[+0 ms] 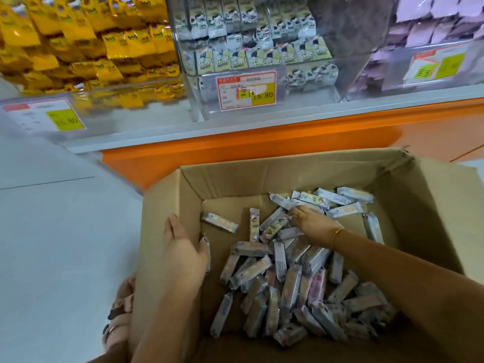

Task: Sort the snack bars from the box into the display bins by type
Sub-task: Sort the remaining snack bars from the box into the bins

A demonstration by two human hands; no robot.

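An open cardboard box (429, 218) holds several silver-wrapped snack bars (288, 289), heaped toward the near right, with a few pink-tinted ones among them. My right hand (311, 225) reaches into the middle of the box, and its fingers curl round a few bars (275, 226) at the top of the heap. My left hand (183, 250) grips the box's left wall, fingers outside and thumb inside. One bar (208, 255) stands beside that thumb. Clear display bins stand above the box: yellow packs (78, 48), cartoon-printed packs (251, 48) and lilac packs (432, 30).
The bins sit on a white ledge over an orange counter front (235, 148). Price labels (246, 90) hang on the bin fronts. White tiled floor (52, 231) lies to the left, and sandalled feet (120, 313) stand by the box's near left corner.
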